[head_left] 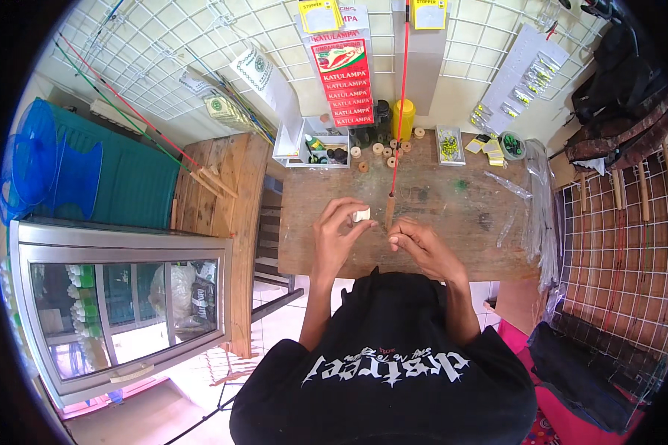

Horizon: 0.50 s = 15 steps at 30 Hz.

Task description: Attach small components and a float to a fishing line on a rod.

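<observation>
Between the thumb and fingers of my left hand [335, 233] is a small cream-white round piece [361, 215], perhaps a spool. My right hand [424, 248] is closed, its thumb and fingers pressed together beside the lower end of a fishing rod's wooden handle [390, 211]. Whatever those fingers pinch is hidden or too small to name. The rod's thin red shaft [400, 111] runs away from me, across the wooden table [319, 248] and up past the wall grid. Several small wooden spools [378, 149] stand at the table's far side.
At the back are a white box of small bottles [326, 165], a yellow bottle [404, 117] and a white tray of small yellow items [450, 145]. Clear plastic sleeves [539, 215] hang at the right edge. A glass-front cabinet [126, 304] is on the left.
</observation>
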Available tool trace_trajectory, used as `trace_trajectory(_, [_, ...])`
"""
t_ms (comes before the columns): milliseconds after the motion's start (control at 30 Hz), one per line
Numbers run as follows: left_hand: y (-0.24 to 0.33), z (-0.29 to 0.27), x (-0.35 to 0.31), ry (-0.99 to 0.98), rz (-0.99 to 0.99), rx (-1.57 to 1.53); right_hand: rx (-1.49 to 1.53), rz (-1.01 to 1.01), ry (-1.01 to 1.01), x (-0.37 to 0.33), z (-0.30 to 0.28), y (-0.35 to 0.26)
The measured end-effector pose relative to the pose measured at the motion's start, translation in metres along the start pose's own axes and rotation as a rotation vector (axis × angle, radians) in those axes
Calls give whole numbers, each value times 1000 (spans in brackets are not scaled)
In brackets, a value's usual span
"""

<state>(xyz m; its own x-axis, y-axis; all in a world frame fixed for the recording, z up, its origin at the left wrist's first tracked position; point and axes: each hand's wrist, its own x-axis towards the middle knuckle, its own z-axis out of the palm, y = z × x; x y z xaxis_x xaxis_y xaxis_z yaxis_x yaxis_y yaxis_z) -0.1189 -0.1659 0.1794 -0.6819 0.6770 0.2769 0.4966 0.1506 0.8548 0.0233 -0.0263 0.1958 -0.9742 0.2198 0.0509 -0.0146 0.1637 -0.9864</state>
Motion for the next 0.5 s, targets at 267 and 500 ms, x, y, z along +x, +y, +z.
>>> trace_trajectory(267, [-14, 16, 7, -47, -133, -564, 14, -172, 158, 3, 0, 21])
trace_trajectory(500, [-4, 11, 9, -22, -314, -628, 57, 57, 104, -2, -1, 8])
